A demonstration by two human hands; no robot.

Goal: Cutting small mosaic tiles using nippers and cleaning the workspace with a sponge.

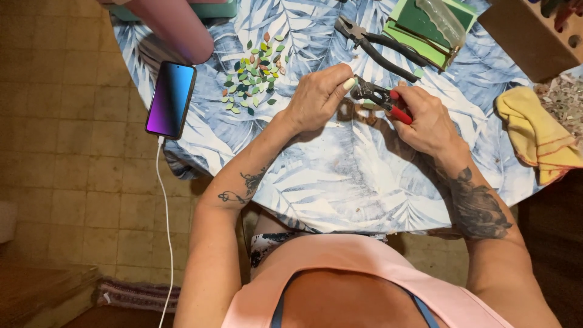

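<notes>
- My left hand pinches a small pale green tile piece between thumb and fingers, holding it just above the table, near its middle.
- The piece is tiny, light green, rounded at the end that shows; the rest of it is hidden under my fingertips, so I cannot tell its full shape.
- My right hand is closed around the red handles of the nippers, a small cutting tool with a dark metal head.
- The head of the nippers sits right against the tile piece; whether the jaws bite it or only touch it I cannot tell.
- To the left of my left hand lies a loose scatter of leaf-shaped chips in dark green, light green, yellow and brownish orange, flat on the blue leaf-print cloth.
- A pair of black pliers lies beyond my hands, with green tile sheets just beside it.
- A phone on a white cable rests at the left edge of the table.
- A yellow cloth lies at the right edge.
</notes>
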